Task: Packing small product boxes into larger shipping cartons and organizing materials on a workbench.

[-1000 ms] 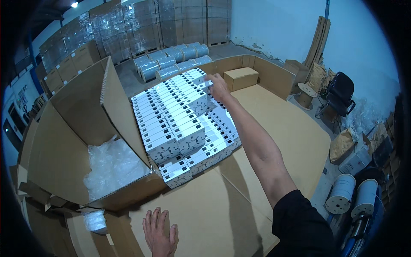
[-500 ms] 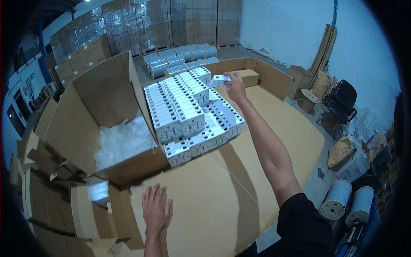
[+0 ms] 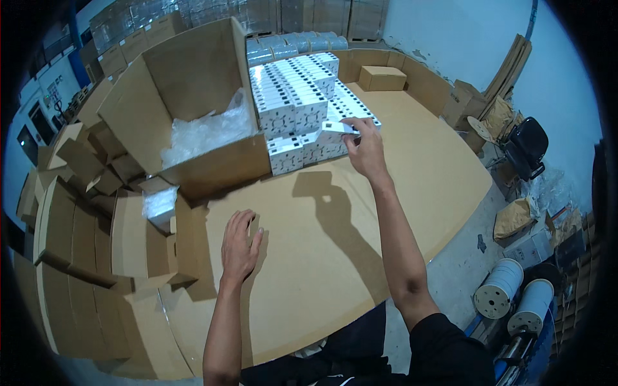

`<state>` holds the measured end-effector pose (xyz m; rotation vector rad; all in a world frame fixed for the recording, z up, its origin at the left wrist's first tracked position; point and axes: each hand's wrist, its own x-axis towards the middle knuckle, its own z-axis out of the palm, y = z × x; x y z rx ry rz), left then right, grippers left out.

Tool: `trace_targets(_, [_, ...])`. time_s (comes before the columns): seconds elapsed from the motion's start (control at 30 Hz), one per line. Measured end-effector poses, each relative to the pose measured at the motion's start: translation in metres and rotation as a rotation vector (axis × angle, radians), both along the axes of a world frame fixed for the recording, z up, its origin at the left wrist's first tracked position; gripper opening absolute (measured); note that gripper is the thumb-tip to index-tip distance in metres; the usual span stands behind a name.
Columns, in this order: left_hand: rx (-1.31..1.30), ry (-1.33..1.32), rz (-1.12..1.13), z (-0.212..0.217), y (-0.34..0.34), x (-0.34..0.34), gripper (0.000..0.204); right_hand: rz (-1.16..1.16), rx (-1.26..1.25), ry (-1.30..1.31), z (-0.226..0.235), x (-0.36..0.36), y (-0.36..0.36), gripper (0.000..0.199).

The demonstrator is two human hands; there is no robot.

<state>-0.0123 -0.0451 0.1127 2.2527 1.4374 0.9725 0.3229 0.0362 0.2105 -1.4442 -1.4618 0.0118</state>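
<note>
My right hand (image 3: pixel 368 151) pinches a small white box (image 3: pixel 333 129) between thumb and fingers, held above the cardboard-covered table (image 3: pixel 309 257). Just behind it rise stacked white boxes (image 3: pixel 290 103) with dark square marks, piled in uneven layers. My left hand (image 3: pixel 239 249) is open and holds nothing, its fingers stretched forward and the thumb apart. It is over the tabletop, right of an open cardboard box (image 3: pixel 183 248) that has a plastic-wrapped white bundle (image 3: pixel 159 204) in it. Whether its palm touches the surface I cannot tell.
A large open carton (image 3: pixel 222 164) with clear plastic wrap (image 3: pixel 209 132) inside stands left of the stack. More cartons (image 3: pixel 67 238) crowd the left side. A closed brown box (image 3: pixel 382 78) sits at the table's back. Cable spools (image 3: pixel 499 289) and a black chair (image 3: pixel 524 145) are on the right.
My right hand has brought the white box from the stack's far side toward me. My left hand stays over the table. The view has tilted down.
</note>
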Motion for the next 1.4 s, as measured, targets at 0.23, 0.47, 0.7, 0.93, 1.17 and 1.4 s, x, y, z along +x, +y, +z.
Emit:
trace_targets(0.23, [-0.188, -0.271, 0.1, 0.007, 0.0, -0.005, 0.04, 0.282, -0.165, 0.035, -0.028, -0.093, -0.041, 0.033])
trace_targets(0.47, [-0.431, -0.857, 0.103, 0.003, 0.011, -0.024, 0.032, 0.473, -0.274, -0.014, -0.043, -0.167, -0.058, 0.028])
trace_targets(0.7, [-0.451, -1.109, 0.117, -0.007, 0.026, -0.046, 0.029, 0.61, -0.264, 0.078, -0.054, -0.191, -0.061, 0.024])
trace_targets(0.93, [-0.317, -0.961, 0.133, -0.005, 0.036, -0.038, 0.041, 0.647, -0.336, 0.509, -0.097, -0.181, -0.036, 0.021])
trace_targets(1.17, [-0.326, -0.715, 0.075, -0.007, 0.037, -0.042, 0.041, 0.629, -0.408, 0.419, -0.101, -0.173, -0.028, 0.044])
trace_targets(1.4, [-0.308, -0.576, 0.159, 0.001, 0.031, -0.04, 0.037, 0.613, -0.366, 0.368, -0.101, -0.172, -0.03, 0.043])
